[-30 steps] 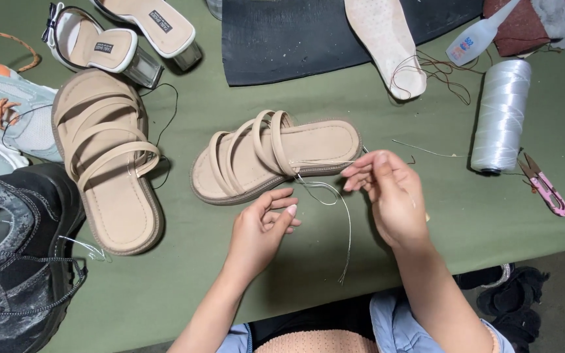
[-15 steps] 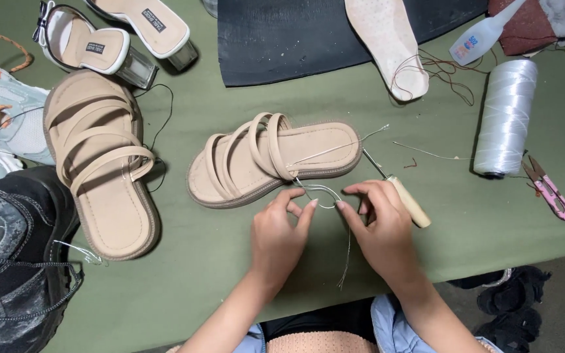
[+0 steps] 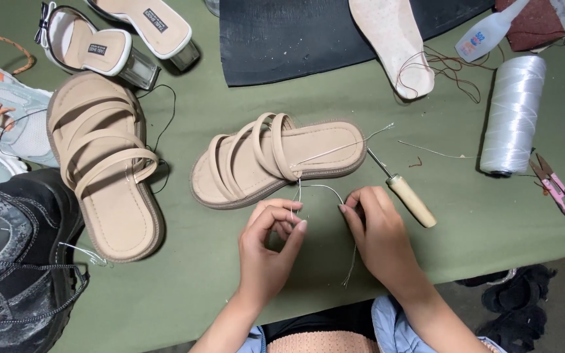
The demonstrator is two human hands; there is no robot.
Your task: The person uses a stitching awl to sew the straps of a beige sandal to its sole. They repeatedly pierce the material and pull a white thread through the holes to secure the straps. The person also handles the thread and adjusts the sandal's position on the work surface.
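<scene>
Green table [image 3: 184, 287] held a sandal [image 3: 276, 160], just below it left hand [image 3: 269, 252] and right hand [image 3: 377, 229] pinched thread [image 3: 318, 189], awl [image 3: 407, 196] lay right of the sandal, spool [image 3: 513, 114] beyond.

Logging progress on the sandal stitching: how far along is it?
Done: thread already runs out of the beige sandal at its sole edge by the straps. In hand: left hand and right hand each pinch that thread beside the sandal; the wooden-handled awl lies set down. Left: loose thread ends untrimmed, the pink snips untouched.
</scene>
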